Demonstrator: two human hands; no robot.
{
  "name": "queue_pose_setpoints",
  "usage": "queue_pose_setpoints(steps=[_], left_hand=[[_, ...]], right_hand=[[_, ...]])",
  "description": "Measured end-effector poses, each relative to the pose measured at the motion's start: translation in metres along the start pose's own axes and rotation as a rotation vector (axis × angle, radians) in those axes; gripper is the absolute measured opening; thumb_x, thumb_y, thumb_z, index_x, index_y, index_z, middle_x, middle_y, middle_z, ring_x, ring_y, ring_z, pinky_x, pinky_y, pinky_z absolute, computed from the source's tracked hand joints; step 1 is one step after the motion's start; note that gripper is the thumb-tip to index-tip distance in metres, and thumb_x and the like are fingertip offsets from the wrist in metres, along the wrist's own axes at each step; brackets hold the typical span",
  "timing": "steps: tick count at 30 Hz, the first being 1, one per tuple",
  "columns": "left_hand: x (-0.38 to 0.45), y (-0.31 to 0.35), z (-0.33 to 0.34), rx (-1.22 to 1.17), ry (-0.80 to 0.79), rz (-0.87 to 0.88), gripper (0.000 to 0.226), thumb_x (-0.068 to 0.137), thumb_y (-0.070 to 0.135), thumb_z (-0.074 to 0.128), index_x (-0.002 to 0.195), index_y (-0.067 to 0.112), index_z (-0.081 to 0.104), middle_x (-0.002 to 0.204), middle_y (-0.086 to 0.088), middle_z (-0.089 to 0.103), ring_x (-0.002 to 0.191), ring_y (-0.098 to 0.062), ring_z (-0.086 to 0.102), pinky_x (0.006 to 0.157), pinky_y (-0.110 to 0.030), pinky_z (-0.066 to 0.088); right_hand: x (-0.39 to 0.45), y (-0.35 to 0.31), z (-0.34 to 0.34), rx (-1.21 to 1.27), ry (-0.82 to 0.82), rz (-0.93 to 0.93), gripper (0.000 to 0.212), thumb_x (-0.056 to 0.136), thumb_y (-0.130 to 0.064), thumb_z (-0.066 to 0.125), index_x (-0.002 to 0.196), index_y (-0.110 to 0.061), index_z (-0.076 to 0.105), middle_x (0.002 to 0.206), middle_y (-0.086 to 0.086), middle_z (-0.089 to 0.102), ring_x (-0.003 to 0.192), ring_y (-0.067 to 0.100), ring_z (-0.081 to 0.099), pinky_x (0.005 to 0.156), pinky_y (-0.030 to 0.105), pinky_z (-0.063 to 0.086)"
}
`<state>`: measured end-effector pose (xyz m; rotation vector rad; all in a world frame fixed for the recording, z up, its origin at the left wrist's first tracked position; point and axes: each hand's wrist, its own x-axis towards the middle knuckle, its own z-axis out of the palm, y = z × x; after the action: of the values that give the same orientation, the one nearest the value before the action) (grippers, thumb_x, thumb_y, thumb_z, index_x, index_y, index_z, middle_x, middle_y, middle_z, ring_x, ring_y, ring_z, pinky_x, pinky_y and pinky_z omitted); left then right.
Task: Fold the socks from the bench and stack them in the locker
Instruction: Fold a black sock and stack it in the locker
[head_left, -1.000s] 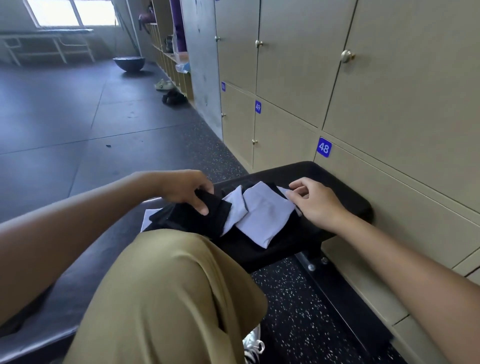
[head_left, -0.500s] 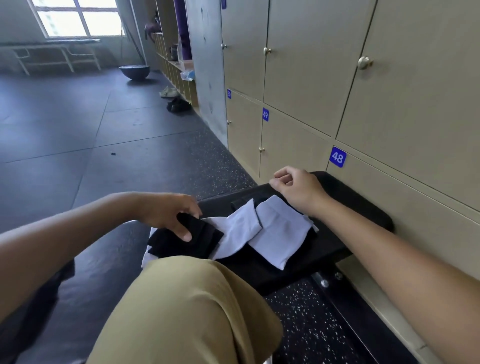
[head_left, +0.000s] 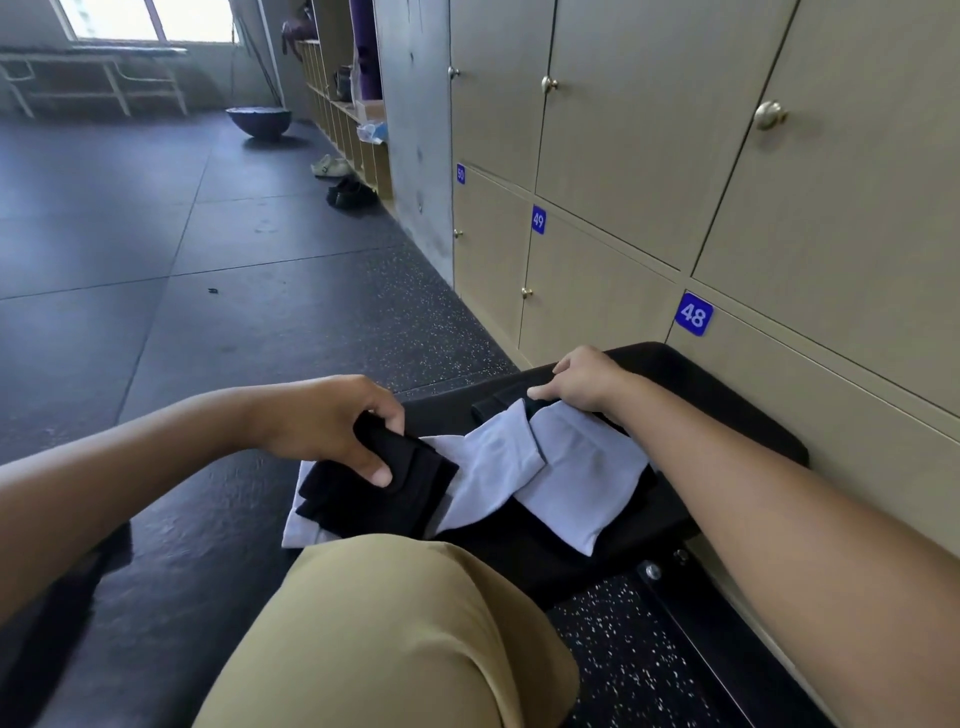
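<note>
Head view: left hand (head_left: 332, 426) grips folded black socks (head_left: 384, 493) at the bench's (head_left: 727, 415) near edge; right hand (head_left: 582, 379) pinches a dark sock (head_left: 498, 408) beside white ones (head_left: 576, 478)

- The right hand (head_left: 582, 382), a second ago pinching the far corner of the pale folded cotton sock (head_left: 576, 478), now sits farther toward 12 o'clock, fingers curled on a black sock (head_left: 496, 410) there.
- The left hand (head_left: 332, 426) now lifts the black folded sock (head_left: 384, 493), its thumb on top.
</note>
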<state>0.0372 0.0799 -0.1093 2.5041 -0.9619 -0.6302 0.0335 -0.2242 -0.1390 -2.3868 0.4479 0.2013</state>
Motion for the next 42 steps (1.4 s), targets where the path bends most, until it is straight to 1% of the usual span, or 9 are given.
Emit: queue_pose_setpoints(steps=[4,7,9,16,21,29,32,39,42], left_hand=[[-0.008,0.006,-0.012,-0.114,-0.018,0.006,0.017,0.082,0.020,0.086,0.082,0.021,0.069,0.074,0.008,0.070,0.067,-0.004,0.064,0.063,-0.017,0.047],[-0.011,0.012,-0.022,-0.164,0.020,0.024,0.016,0.085,0.019,0.083,0.084,0.015,0.067,0.073,0.006,0.069,0.068,-0.006,0.065,0.062,-0.018,0.048],[-0.011,0.017,-0.027,-0.215,0.073,0.033,0.018,0.087,0.020,0.081,0.085,0.012,0.065,0.074,0.005,0.068,0.071,-0.009,0.066,0.063,-0.020,0.049],[0.001,0.046,-0.032,-0.333,0.260,-0.005,0.022,0.090,0.025,0.076,0.089,0.010,0.059,0.079,0.002,0.071,0.070,-0.012,0.068,0.063,-0.022,0.050],[0.017,0.081,-0.024,-0.440,0.333,-0.051,0.030,0.088,0.024,0.078,0.108,0.015,0.058,0.105,-0.008,0.073,0.080,-0.016,0.070,0.068,-0.022,0.054],[0.040,0.150,-0.008,-0.469,0.242,-0.040,0.018,0.094,0.027,0.071,0.098,0.009,0.072,0.082,-0.001,0.078,0.070,-0.007,0.073,0.060,-0.014,0.051],[0.048,0.183,-0.001,-0.504,0.237,-0.040,0.019,0.096,0.024,0.070,0.098,0.006,0.074,0.084,-0.002,0.080,0.071,-0.010,0.075,0.059,-0.014,0.054],[0.064,0.262,0.033,-0.580,0.211,-0.037,0.025,0.099,0.024,0.068,0.109,0.002,0.068,0.098,-0.015,0.077,0.088,-0.031,0.076,0.080,-0.042,0.064],[0.069,0.286,0.048,-0.643,0.140,-0.047,0.026,0.101,0.022,0.064,0.111,-0.001,0.069,0.101,-0.019,0.077,0.089,-0.032,0.077,0.077,-0.039,0.064]], right_hand=[[0.000,-0.001,-0.003,0.285,0.046,0.001,0.062,0.078,-0.026,0.087,0.121,0.011,0.062,0.120,0.024,0.068,0.095,0.022,0.068,0.101,0.050,0.052],[-0.002,-0.004,-0.011,0.468,0.098,-0.013,0.020,0.083,-0.019,0.082,0.093,-0.005,0.072,0.094,0.014,0.075,0.084,0.021,0.071,0.094,0.042,0.058],[-0.009,-0.008,-0.020,0.573,0.149,-0.049,0.008,0.089,-0.014,0.077,0.090,-0.013,0.069,0.096,0.010,0.074,0.083,0.019,0.070,0.089,0.037,0.058],[-0.027,0.009,-0.067,0.742,0.206,-0.112,0.010,0.093,-0.017,0.073,0.101,-0.013,0.069,0.104,0.008,0.075,0.100,0.024,0.071,0.094,0.048,0.058],[-0.058,0.048,-0.102,0.771,0.207,-0.119,0.022,0.094,-0.015,0.072,0.114,-0.008,0.070,0.109,0.008,0.076,0.101,0.021,0.073,0.093,0.046,0.058],[-0.138,0.101,-0.134,0.829,0.203,-0.105,0.019,0.098,-0.011,0.064,0.115,-0.005,0.069,0.108,0.010,0.076,0.087,0.015,0.074,0.070,0.027,0.061],[-0.167,0.113,-0.146,0.865,0.246,-0.105,0.017,0.097,-0.009,0.064,0.113,-0.008,0.069,0.108,0.007,0.076,0.085,0.012,0.074,0.075,0.026,0.061],[-0.224,0.146,-0.159,0.935,0.359,-0.088,0.019,0.097,-0.010,0.065,0.115,-0.011,0.070,0.104,0.002,0.078,0.094,0.012,0.075,0.083,0.027,0.059],[-0.245,0.166,-0.166,0.803,0.526,-0.082,0.015,0.095,-0.013,0.069,0.108,-0.018,0.073,0.101,-0.003,0.079,0.097,0.013,0.074,0.092,0.031,0.055]])
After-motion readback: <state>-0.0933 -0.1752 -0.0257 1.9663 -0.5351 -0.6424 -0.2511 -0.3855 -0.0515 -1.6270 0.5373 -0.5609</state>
